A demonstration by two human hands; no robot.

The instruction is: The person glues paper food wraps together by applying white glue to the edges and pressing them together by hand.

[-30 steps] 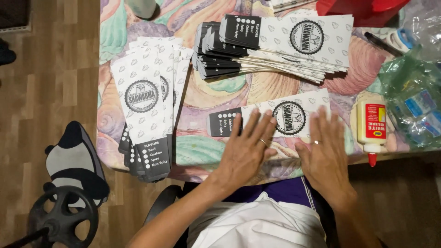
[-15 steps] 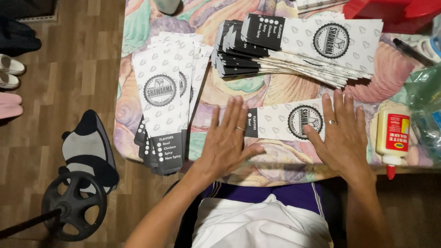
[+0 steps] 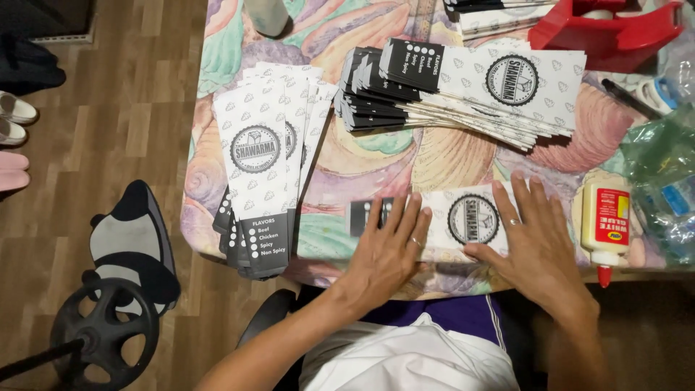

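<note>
Off the bench's left edge, on the wooden floor, stand a black wheeled chair base (image 3: 94,333) and a padded grey-and-black seat (image 3: 134,242). On the bench (image 3: 217,108), which wears a swirled pastel cloth, a fanned stack of long paper sleeves (image 3: 264,188) lies by the left edge, white with a round black emblem and a black end, its lower end overhanging the near edge. Further right, along the near edge, a single paper sleeve (image 3: 463,217) lies flat and crosswise. The left hand (image 3: 387,253) presses its dark left end, palm down and fingers spread, grip open and closing on nothing; the right hand (image 3: 536,242) lies flat on its right end in the same way, a ring on one finger. The sleeve looks light, thin and floppy, easy to crease or slide on the cloth, so it is best pinched at an edge or a corner rather than in the middle. Behind it, toward the far edge, sits a second, thicker stack of sleeves (image 3: 463,90). A red tape dispenser (image 3: 608,32) stands at the far right corner, a white glue bottle (image 3: 604,228) with a red tip lies just right of the right hand, and crumpled clear plastic (image 3: 662,181) fills the right edge.
</note>
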